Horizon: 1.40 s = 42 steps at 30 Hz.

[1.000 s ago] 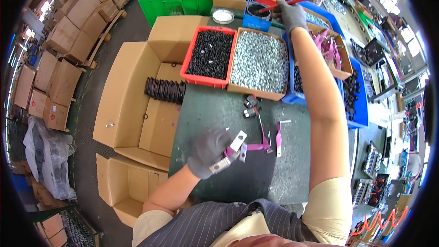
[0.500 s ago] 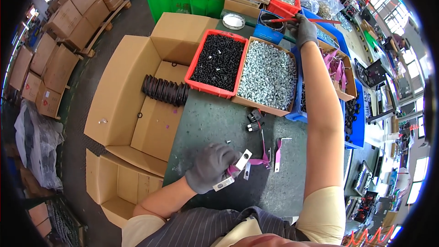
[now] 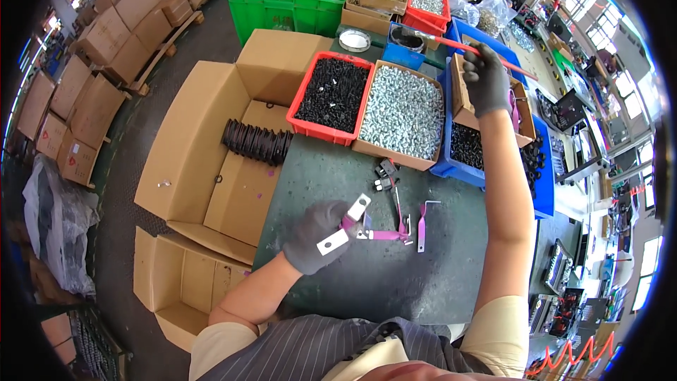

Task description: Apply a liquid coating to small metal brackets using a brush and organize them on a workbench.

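Note:
My left hand point(image 3: 317, 236), in a grey glove, is closed around a purple-sleeved metal strip point(image 3: 347, 222) with flat silver ends, each with a hole. Out at the far right of the bench, my right hand point(image 3: 485, 83), also gloved, grips a long thin red stick point(image 3: 451, 43). The stick's left end reaches toward a blue bin point(image 3: 403, 55) with a dark round container in it; I cannot make out its tip. Another purple strip point(image 3: 384, 235) lies just right of my left hand, linked to small black connectors point(image 3: 384, 176). A separate purple strip point(image 3: 422, 229) rests farther right.
A red tray of black screws point(image 3: 335, 95) and a carton of silver bolts point(image 3: 400, 113) stand beyond my hands. Blue bins point(image 3: 462, 169) line the right. An open carton point(image 3: 190, 148) with a black ribbed coil point(image 3: 255, 142) sits left, near a green crate point(image 3: 293, 10).
My right hand has moved right and toward me, drawing the red stick away from the dark container. My left hand has risen slightly with the purple strip still held.

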### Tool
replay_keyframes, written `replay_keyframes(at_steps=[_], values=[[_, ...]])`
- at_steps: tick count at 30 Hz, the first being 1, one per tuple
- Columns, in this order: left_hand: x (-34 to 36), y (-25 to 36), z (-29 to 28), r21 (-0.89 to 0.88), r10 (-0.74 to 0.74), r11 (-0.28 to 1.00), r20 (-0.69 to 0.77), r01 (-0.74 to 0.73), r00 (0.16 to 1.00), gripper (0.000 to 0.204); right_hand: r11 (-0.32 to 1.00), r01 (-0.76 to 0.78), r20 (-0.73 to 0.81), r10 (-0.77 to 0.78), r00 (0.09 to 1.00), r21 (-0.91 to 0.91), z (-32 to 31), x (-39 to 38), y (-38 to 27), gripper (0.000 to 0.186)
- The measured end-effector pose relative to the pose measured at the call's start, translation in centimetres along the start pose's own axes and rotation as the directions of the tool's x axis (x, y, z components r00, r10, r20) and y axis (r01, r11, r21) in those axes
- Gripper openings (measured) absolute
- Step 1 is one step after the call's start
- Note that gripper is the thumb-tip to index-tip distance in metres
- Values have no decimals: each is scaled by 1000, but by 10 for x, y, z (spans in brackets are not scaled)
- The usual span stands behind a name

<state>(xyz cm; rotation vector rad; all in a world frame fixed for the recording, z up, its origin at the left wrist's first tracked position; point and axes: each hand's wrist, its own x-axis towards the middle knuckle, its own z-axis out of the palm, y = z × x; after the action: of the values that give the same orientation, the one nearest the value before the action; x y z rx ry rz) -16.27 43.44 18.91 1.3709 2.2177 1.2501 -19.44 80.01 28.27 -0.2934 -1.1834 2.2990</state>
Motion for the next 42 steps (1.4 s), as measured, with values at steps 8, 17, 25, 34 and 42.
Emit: replay_keyframes(at_steps=[8,17,25,34,42], values=[[8,12,-11,-176,16,983,-198,-52,980,13,988,-113,120,100,988,108,25,-163,0,17],[0,40,-16,352,134,929,-22,-117,991,20,860,424,313,-335,889,-283,50,-269,9,33],[-13,64,-12,407,96,908,16,-94,995,22,684,550,394,-392,831,-480,43,-315,12,29],[-13,76,-5,360,166,914,90,-187,982,25,560,540,366,-399,841,-628,42,-333,3,21],[-14,71,5,377,216,897,76,-229,973,23,614,433,242,-373,896,-660,31,-348,-2,20]])
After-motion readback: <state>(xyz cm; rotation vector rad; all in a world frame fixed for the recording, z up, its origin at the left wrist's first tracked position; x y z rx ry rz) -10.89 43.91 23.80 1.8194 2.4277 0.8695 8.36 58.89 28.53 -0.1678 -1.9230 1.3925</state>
